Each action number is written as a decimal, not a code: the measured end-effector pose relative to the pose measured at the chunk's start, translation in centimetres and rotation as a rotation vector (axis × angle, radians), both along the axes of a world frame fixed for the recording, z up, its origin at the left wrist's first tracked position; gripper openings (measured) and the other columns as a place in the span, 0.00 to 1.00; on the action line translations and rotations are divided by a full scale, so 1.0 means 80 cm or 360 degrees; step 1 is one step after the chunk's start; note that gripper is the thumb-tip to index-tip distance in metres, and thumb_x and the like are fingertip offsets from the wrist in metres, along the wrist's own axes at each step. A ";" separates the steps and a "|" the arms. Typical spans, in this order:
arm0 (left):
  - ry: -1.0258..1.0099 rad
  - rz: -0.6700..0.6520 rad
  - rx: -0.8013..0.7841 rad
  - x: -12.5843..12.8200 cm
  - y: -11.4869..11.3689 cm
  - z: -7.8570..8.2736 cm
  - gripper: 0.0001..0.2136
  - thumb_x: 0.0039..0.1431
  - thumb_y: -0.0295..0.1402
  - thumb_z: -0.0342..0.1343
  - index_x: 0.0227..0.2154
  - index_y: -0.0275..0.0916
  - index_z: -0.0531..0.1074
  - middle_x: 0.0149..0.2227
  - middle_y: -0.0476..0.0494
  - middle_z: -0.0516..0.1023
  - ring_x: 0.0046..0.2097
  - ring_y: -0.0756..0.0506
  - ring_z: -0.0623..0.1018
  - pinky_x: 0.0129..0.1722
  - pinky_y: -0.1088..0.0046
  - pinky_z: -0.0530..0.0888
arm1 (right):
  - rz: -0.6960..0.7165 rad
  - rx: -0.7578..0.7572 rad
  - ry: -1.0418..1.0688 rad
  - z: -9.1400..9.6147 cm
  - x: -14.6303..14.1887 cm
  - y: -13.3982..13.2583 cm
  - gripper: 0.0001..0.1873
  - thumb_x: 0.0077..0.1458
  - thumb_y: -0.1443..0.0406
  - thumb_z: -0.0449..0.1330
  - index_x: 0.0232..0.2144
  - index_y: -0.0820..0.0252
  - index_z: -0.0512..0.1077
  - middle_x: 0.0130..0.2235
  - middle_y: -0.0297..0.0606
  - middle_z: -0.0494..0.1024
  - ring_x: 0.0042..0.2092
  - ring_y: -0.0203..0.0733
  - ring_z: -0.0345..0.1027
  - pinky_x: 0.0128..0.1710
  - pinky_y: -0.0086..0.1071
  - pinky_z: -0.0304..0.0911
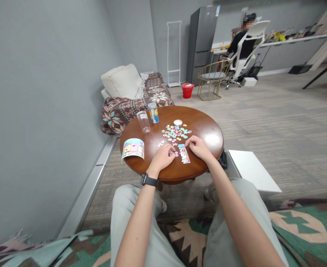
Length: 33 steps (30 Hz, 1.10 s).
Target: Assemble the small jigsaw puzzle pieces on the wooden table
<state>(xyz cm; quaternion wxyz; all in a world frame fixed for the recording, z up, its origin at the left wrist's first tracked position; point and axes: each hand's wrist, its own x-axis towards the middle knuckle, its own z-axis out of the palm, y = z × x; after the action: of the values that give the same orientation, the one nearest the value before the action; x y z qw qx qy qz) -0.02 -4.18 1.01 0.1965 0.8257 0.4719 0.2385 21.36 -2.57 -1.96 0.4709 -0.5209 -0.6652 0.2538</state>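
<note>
Puzzle strip (184,154) flat on brown table (208,120), between the hands: long, narrow, glossy, light blue at far end, pink, orange and white patches nearer, knobbly edge. Loose pieces (176,132) heaped just beyond, multicoloured, a few pale. Left hand (164,157) half curled over some pieces, can't tell if gripping. Right hand (197,147) loosely bent, fingertips by strip's far right corner, hold unclear.

Head view only: faces forward, down over hands (163,157); table (198,118) near, fridge (201,40) far.
</note>
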 end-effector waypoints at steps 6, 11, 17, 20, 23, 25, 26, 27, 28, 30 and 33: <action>0.0000 -0.0009 0.0019 -0.001 0.000 0.000 0.07 0.56 0.25 0.51 0.32 0.39 0.74 0.32 0.49 0.73 0.37 0.47 0.72 0.41 0.69 0.66 | -0.0015 -0.0016 -0.0003 0.001 -0.001 -0.001 0.13 0.41 0.71 0.50 0.22 0.57 0.75 0.28 0.34 0.71 0.30 0.38 0.61 0.34 0.32 0.58; -0.0001 -0.0009 0.0005 0.000 -0.001 0.002 0.07 0.56 0.25 0.52 0.32 0.39 0.74 0.32 0.49 0.73 0.37 0.47 0.72 0.42 0.69 0.66 | -0.0012 -0.0019 -0.0005 0.004 -0.002 -0.003 0.13 0.41 0.70 0.50 0.23 0.58 0.75 0.29 0.34 0.70 0.30 0.38 0.60 0.34 0.33 0.57; -0.0010 -0.0009 0.0005 0.001 -0.002 0.004 0.07 0.56 0.25 0.52 0.32 0.39 0.74 0.32 0.49 0.73 0.37 0.47 0.71 0.41 0.69 0.66 | -0.0019 -0.0030 -0.0013 0.005 -0.002 -0.003 0.13 0.40 0.70 0.50 0.22 0.57 0.75 0.29 0.34 0.70 0.29 0.38 0.59 0.34 0.33 0.57; -0.0001 -0.0007 0.0005 0.001 -0.001 0.004 0.07 0.56 0.24 0.52 0.32 0.39 0.74 0.32 0.48 0.73 0.37 0.47 0.72 0.41 0.69 0.66 | -0.0015 -0.0030 -0.0015 0.003 -0.002 -0.002 0.12 0.41 0.70 0.51 0.22 0.57 0.75 0.29 0.34 0.70 0.29 0.38 0.59 0.34 0.33 0.57; 0.0005 -0.0008 0.0003 0.000 0.000 0.002 0.07 0.56 0.25 0.52 0.33 0.39 0.74 0.33 0.48 0.74 0.37 0.47 0.72 0.42 0.69 0.66 | -0.0012 -0.0029 -0.0023 0.002 -0.001 -0.002 0.13 0.41 0.70 0.51 0.23 0.57 0.75 0.29 0.34 0.70 0.29 0.38 0.59 0.34 0.33 0.57; 0.0005 -0.0009 0.0007 0.000 0.000 0.001 0.07 0.56 0.25 0.52 0.33 0.39 0.74 0.33 0.48 0.74 0.37 0.47 0.72 0.42 0.69 0.67 | -0.0011 -0.0027 -0.0020 0.002 -0.001 -0.002 0.13 0.42 0.70 0.50 0.23 0.57 0.75 0.29 0.34 0.70 0.29 0.38 0.59 0.34 0.33 0.57; 0.0005 -0.0007 0.0010 -0.001 0.000 0.000 0.07 0.56 0.25 0.52 0.33 0.40 0.74 0.33 0.48 0.74 0.37 0.47 0.72 0.42 0.69 0.67 | -0.0012 -0.0025 -0.0018 0.002 -0.001 -0.002 0.13 0.42 0.70 0.50 0.23 0.57 0.75 0.29 0.35 0.70 0.29 0.38 0.60 0.34 0.33 0.57; 0.0005 -0.0006 0.0013 -0.001 0.000 0.000 0.07 0.56 0.25 0.52 0.33 0.40 0.74 0.33 0.49 0.74 0.38 0.47 0.72 0.42 0.69 0.67 | -0.0013 -0.0024 -0.0015 0.002 -0.002 -0.002 0.13 0.42 0.70 0.50 0.23 0.57 0.75 0.29 0.34 0.70 0.29 0.38 0.60 0.34 0.33 0.58; 0.0006 -0.0005 0.0015 -0.001 0.000 0.000 0.07 0.56 0.25 0.52 0.33 0.40 0.74 0.33 0.49 0.74 0.38 0.47 0.72 0.43 0.69 0.67 | -0.0015 -0.0022 -0.0011 0.002 -0.002 -0.003 0.13 0.42 0.71 0.51 0.23 0.57 0.75 0.29 0.34 0.70 0.30 0.39 0.60 0.34 0.33 0.58; 0.0015 -0.0006 0.0013 0.000 -0.001 0.001 0.07 0.56 0.25 0.52 0.33 0.40 0.74 0.33 0.49 0.74 0.38 0.47 0.73 0.43 0.69 0.67 | -0.0014 -0.0021 -0.0004 0.003 -0.002 -0.003 0.13 0.42 0.71 0.51 0.23 0.57 0.75 0.29 0.34 0.70 0.30 0.39 0.60 0.35 0.33 0.58; 0.0057 0.0009 0.0014 0.001 -0.003 0.004 0.07 0.56 0.25 0.52 0.33 0.40 0.74 0.33 0.49 0.74 0.38 0.47 0.73 0.43 0.68 0.67 | 0.0000 -0.0029 -0.0007 0.004 -0.002 -0.003 0.13 0.42 0.71 0.51 0.23 0.57 0.75 0.29 0.35 0.71 0.30 0.39 0.61 0.35 0.33 0.59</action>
<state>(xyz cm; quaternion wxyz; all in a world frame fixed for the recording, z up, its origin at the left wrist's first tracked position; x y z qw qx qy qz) 0.02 -4.46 1.34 0.1839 0.8294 0.4766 0.2263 21.17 -2.83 -1.66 0.4647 -0.5257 -0.6639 0.2589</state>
